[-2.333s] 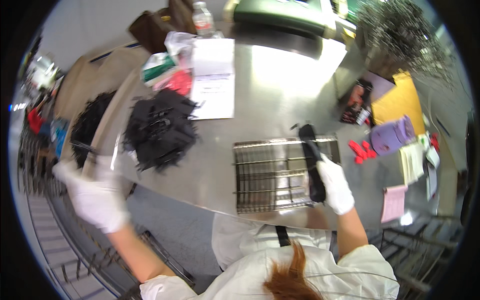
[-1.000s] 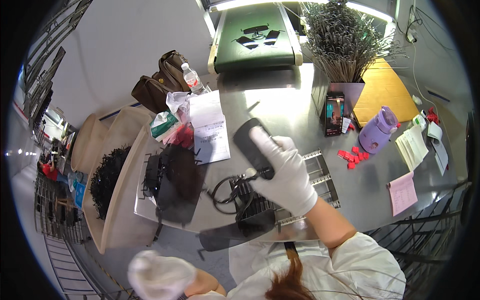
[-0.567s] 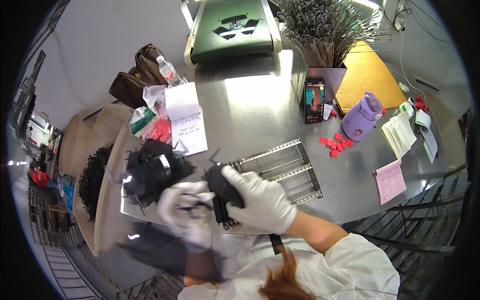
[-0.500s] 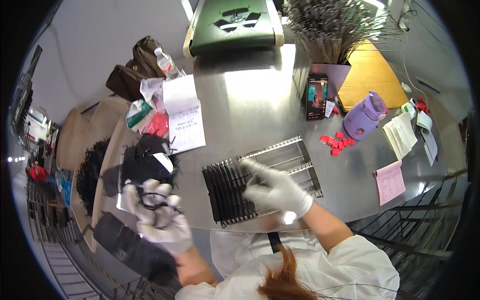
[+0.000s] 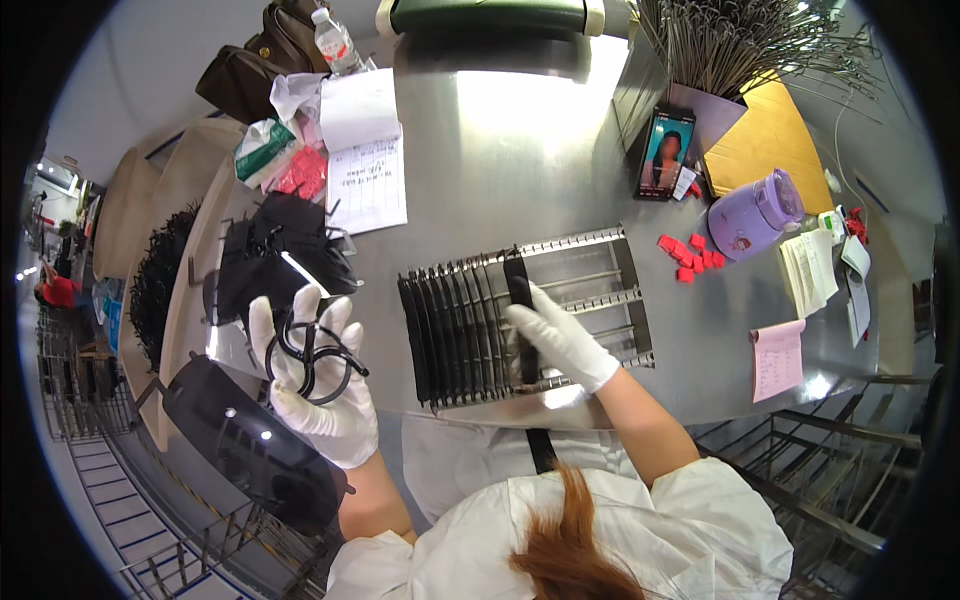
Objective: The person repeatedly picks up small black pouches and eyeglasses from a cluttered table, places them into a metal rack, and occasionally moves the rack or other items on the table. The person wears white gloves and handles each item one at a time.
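My left hand [image 5: 325, 395], in a white glove, is palm up with fingers curled around several thin black curved frame pieces [image 5: 310, 350]. My right hand [image 5: 565, 345], gloved too, reaches over a metal slotted rack [image 5: 630, 295] and grips a dark curved plate [image 5: 517, 290] standing upright in it. To the left of that plate a row of similar dark plates [image 5: 440, 335] fills the rack's slots. Below my left hand is a large glossy dark visor-like plate [image 5: 250, 435]. Beyond that hand lies a heap of black parts [image 5: 280, 245].
An open notebook [image 5: 365, 180], a water bottle [image 5: 335, 42] and red packaging [image 5: 300, 173] are at the far left. Red small blocks [image 5: 690, 255], a purple flask [image 5: 755, 215], a phone [image 5: 663, 155] and a pink pad [image 5: 778, 360] are on the right. A green conveyor end [image 5: 490, 17] borders the table.
The view has shifted. My right hand has moved rightward along the rack and now has a dark plate at its fingers. My left hand has opened out somewhat, showing the black frame pieces more plainly.
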Action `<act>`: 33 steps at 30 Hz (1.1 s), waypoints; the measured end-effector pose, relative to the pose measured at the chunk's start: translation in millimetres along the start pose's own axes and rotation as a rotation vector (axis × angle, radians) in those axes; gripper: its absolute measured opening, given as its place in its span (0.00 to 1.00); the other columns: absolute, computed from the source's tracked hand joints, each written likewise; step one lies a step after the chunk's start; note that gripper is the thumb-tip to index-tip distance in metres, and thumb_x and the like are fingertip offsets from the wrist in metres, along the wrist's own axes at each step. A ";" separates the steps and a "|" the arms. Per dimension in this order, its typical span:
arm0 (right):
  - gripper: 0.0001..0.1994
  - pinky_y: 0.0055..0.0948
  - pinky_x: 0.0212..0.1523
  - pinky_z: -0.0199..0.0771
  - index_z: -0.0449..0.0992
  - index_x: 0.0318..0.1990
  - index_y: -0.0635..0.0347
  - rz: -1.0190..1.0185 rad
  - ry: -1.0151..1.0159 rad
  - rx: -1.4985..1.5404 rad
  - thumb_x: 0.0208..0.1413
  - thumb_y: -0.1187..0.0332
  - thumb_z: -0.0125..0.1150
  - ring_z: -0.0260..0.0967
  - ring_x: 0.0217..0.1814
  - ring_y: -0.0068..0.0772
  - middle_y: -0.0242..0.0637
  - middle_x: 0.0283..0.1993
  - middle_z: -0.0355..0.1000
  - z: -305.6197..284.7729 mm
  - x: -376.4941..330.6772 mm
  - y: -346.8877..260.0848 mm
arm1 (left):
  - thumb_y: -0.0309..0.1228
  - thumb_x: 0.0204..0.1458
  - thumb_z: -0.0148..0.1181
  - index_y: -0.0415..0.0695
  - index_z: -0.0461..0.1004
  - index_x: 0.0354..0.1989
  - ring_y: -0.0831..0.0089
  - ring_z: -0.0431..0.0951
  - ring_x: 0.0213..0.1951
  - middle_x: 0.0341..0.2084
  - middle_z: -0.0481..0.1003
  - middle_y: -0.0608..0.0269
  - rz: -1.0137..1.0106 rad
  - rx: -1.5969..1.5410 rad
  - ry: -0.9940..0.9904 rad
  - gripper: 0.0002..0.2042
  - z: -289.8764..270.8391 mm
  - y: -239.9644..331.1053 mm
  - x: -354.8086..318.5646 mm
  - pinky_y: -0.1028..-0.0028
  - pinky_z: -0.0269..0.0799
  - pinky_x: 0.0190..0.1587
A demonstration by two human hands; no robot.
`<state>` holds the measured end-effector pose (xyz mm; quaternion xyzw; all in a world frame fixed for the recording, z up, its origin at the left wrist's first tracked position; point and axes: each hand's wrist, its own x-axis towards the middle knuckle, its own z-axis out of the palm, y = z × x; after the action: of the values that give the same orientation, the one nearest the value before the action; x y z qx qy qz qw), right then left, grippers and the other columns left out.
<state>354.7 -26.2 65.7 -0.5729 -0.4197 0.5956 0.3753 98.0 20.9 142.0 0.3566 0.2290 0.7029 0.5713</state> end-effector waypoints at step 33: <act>0.31 0.26 0.42 0.74 0.55 0.74 0.60 -0.083 0.106 0.092 0.70 0.52 0.49 0.72 0.34 0.25 0.35 0.29 0.73 -27.9 -13.8 -12.7 | 0.57 0.49 0.70 0.35 0.46 0.73 0.39 0.79 0.43 0.56 0.67 0.26 -0.630 -0.676 -0.403 0.54 23.3 -16.7 -9.0 0.64 0.83 0.28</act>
<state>382.9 -32.5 82.9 -0.5681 -0.3948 0.5668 0.4474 127.3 14.3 142.6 0.1940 -0.0297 0.4483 0.8721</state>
